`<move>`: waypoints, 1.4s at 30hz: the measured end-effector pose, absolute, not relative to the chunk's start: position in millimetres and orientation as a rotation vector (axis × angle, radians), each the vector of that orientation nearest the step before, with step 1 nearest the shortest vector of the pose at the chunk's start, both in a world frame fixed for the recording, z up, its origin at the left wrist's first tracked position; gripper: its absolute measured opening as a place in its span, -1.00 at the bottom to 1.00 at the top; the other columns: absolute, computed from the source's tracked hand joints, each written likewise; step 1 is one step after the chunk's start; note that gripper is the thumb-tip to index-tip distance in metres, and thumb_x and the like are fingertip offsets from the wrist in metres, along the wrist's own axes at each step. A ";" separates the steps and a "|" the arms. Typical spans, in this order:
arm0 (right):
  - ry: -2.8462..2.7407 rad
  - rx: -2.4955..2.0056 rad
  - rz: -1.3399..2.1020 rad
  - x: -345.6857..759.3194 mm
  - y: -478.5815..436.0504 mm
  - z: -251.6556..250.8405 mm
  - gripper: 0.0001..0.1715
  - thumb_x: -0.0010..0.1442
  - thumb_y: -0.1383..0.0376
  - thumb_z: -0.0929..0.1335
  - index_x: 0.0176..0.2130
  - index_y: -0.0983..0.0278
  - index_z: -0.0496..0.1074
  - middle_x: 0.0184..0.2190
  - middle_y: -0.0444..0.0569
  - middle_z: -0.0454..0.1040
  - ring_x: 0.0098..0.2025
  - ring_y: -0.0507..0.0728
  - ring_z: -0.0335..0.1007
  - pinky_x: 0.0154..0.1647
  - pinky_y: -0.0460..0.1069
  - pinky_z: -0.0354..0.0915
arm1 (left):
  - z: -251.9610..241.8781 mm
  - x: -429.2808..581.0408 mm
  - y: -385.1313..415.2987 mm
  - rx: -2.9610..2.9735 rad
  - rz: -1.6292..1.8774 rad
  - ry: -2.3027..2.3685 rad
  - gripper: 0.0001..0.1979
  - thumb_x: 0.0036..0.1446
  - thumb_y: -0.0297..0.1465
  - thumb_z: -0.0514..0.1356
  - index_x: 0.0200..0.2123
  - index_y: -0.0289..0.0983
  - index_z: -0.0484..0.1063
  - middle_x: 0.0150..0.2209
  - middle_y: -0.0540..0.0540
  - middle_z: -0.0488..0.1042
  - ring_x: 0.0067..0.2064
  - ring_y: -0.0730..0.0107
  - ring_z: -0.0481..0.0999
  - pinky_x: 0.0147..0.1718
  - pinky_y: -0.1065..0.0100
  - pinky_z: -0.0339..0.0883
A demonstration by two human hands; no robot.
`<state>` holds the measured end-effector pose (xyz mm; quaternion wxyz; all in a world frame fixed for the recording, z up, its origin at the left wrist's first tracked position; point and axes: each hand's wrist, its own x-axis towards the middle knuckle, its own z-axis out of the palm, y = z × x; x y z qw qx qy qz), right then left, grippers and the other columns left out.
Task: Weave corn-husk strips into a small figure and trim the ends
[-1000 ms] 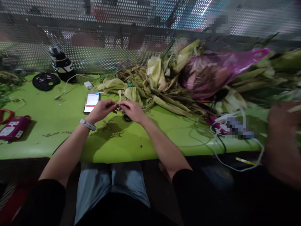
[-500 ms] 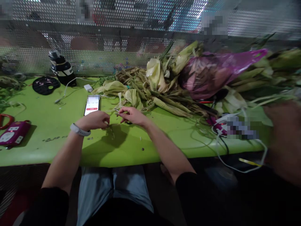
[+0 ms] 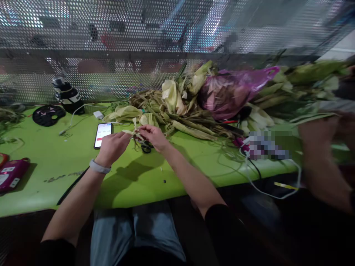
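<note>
Between my two hands is a small piece of pale corn husk with strips sticking out; its exact shape is too small to make out. My left hand, with a grey band at the wrist, pinches it from the left. From the right, the bent fingers of my right hand close on its other side. Black loops like scissors handles show just below my right hand; I cannot tell whether they are held. A lit phone lies beside my left hand, partly covered by it.
Dried corn husks and a pink plastic bag lie along the back mesh. A black bottle, a black fan-like disc and a magenta box are at left. A co-worker's arm and white cables are at right.
My hands have come together around the husk piece, its strips now plainly visible. The dark loops show more fully. A thin black stick has appeared beneath my left forearm. The view has shifted slightly.
</note>
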<state>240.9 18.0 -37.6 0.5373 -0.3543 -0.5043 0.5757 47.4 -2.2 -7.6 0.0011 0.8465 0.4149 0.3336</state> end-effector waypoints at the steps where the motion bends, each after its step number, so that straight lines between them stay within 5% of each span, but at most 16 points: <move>1: -1.214 -0.838 1.325 241.2 18.1 -38.2 -0.52 -0.09 -0.01 0.53 -0.29 0.26 0.46 -0.35 -0.12 0.53 -0.35 0.02 0.47 -0.19 -0.02 0.43 | -9.2 47.7 -1.3 2.604 1.071 1.284 -0.81 0.21 -0.29 0.12 -0.28 -0.20 0.52 -0.35 -0.12 0.57 -0.40 0.32 0.51 -0.40 0.32 0.28; 5: -1.325 -0.822 1.086 241.9 13.0 -35.0 -0.60 0.03 0.01 0.47 -0.25 0.24 0.48 -0.32 -0.11 0.49 -0.25 0.04 0.43 -0.08 0.00 0.38 | -16.3 48.9 4.5 2.137 1.183 1.109 -0.73 0.14 -0.30 0.21 -0.09 -0.24 0.40 -0.13 -0.15 0.57 -0.16 0.27 0.57 -0.21 0.29 0.41; 10: -1.455 -0.774 0.925 235.7 4.1 -31.3 -0.63 0.11 -0.01 0.41 -0.25 0.23 0.49 -0.15 -0.04 0.47 -0.10 0.10 0.42 0.05 0.03 0.35 | -25.6 51.3 15.1 1.726 1.126 1.027 -0.65 0.18 -0.15 0.18 -0.10 -0.29 0.43 -0.08 -0.19 0.53 -0.07 0.22 0.53 -0.06 0.19 0.42; 18: -1.292 -0.764 1.162 229.5 1.5 -31.0 -0.54 0.03 -0.04 0.47 -0.21 0.22 0.47 -0.14 -0.04 0.52 -0.11 0.10 0.48 0.11 0.08 0.37 | -33.2 47.1 22.9 1.493 1.130 0.772 -0.58 0.06 -0.26 0.31 0.00 -0.27 0.50 0.02 -0.21 0.54 0.06 0.15 0.51 0.15 0.09 0.31; 27: -1.351 -0.786 1.256 242.1 1.1 -24.8 -0.56 0.00 -0.02 0.48 -0.23 0.22 0.49 -0.26 -0.08 0.54 -0.19 0.09 0.51 0.02 0.07 0.41 | -28.5 46.5 21.3 1.610 1.128 0.840 -0.59 -0.01 -0.16 0.37 -0.13 -0.27 0.58 -0.19 -0.19 0.62 -0.20 0.24 0.60 -0.19 0.24 0.49; 31: -1.457 -0.867 1.004 253.0 4.2 -21.7 -0.59 0.09 -0.04 0.43 -0.23 0.22 0.48 -0.29 -0.07 0.48 -0.29 0.07 0.45 -0.13 0.06 0.42 | -25.1 46.2 20.6 1.632 1.103 0.890 -0.57 -0.03 -0.13 0.37 -0.15 -0.28 0.57 -0.23 -0.17 0.62 -0.22 0.28 0.59 -0.24 0.29 0.48; 37: -1.580 -0.924 0.614 246.9 -2.1 -19.7 -0.65 0.20 -0.02 0.36 -0.26 0.20 0.49 -0.11 0.01 0.40 -0.08 0.13 0.37 -0.04 0.03 0.34 | -26.5 52.3 17.2 1.524 1.261 0.902 -0.59 -0.05 -0.15 0.39 -0.23 -0.30 0.43 -0.33 -0.07 0.54 -0.32 0.40 0.56 -0.36 0.39 0.48; 42: -1.558 -1.007 0.813 237.6 -1.3 -27.7 -0.65 0.16 0.00 0.37 -0.27 0.23 0.48 -0.28 -0.06 0.40 -0.37 0.04 0.32 -0.28 -0.03 0.33 | -32.4 55.1 18.1 1.528 1.212 0.878 -0.60 0.04 -0.20 0.33 -0.15 -0.25 0.30 -0.40 -0.01 0.49 -0.38 0.43 0.54 -0.51 0.48 0.35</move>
